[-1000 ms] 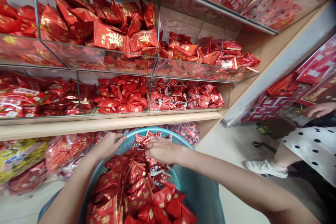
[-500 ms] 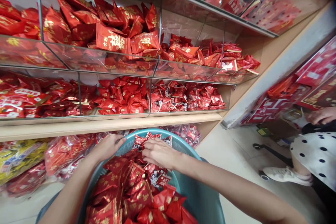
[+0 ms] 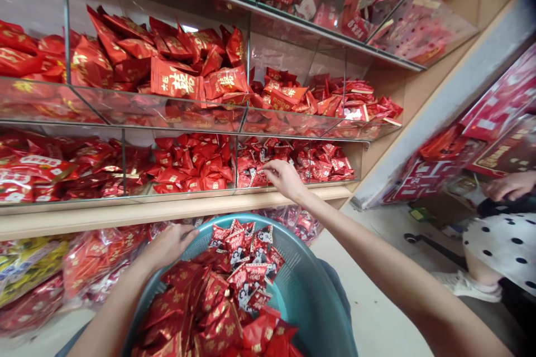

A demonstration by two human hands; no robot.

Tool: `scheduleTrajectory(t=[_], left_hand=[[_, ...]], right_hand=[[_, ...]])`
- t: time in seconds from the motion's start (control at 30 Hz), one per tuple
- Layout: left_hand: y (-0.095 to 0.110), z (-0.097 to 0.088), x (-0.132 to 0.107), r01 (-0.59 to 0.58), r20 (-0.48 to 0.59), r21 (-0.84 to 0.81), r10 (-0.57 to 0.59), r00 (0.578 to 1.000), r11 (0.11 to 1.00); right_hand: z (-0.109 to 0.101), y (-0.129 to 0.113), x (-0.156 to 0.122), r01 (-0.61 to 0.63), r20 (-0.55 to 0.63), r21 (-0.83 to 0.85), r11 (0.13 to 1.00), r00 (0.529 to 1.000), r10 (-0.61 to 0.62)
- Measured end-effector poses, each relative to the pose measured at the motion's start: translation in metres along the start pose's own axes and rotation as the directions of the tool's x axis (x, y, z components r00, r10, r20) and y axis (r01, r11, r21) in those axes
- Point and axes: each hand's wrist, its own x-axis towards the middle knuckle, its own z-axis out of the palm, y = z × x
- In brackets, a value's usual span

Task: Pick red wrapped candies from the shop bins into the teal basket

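A teal plastic basket (image 3: 305, 284) sits in front of me, heaped with red and gold candy packets (image 3: 201, 307) and some smaller red packets with pictures (image 3: 247, 256). My left hand (image 3: 167, 245) grips the basket's far rim, fingers curled over it. My right hand (image 3: 285, 178) reaches up over the front of the lower right glass bin (image 3: 326, 159), which is full of small red packets. Its fingers stretch out onto those packets and nothing shows in them.
Glass bins of red candy packets (image 3: 184, 72) fill the shelves above a wooden ledge (image 3: 167, 209). Clear bags of sweets (image 3: 96, 262) lie under the ledge. At the right, another person in a polka-dot garment (image 3: 502, 245) has a hand (image 3: 511, 185) near red boxes (image 3: 494, 106).
My right hand has lifted out of the basket and gone up to the lower right bin. My left hand stays on the rim. The view has tipped slightly upward.
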Motion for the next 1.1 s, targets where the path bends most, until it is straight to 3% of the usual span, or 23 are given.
scheduleTrajectory(t=[0.33, 0.5, 0.73, 0.97, 1.1], left_hand=[[-0.001, 0.000, -0.001, 0.003, 0.007, 0.020, -0.003, 1.000, 1.000], [0.001, -0.002, -0.003, 0.010, 0.009, 0.019, -0.010, 1.000, 1.000], [0.003, -0.002, -0.002, 0.013, 0.018, 0.043, -0.014, 1.000, 0.999], [0.006, -0.004, -0.003, 0.028, 0.022, 0.037, -0.029, 0.999, 0.999], [0.005, -0.003, -0.003, 0.034, 0.015, 0.008, -0.034, 0.999, 0.999]], right_hand=[[0.020, -0.002, 0.030, -0.112, 0.159, -0.043, 0.993, 0.980, 0.117], [0.014, 0.002, 0.029, -0.050, 0.168, -0.022, 0.999, 0.984, 0.053], [-0.009, -0.005, -0.004, -0.063, 0.086, 0.011, 0.998, 0.994, 0.062], [-0.001, -0.003, -0.043, -0.070, -0.010, 0.312, 0.948, 0.997, 0.077], [0.000, -0.003, -0.055, -0.036, -0.063, 0.327, 0.944, 0.996, 0.060]])
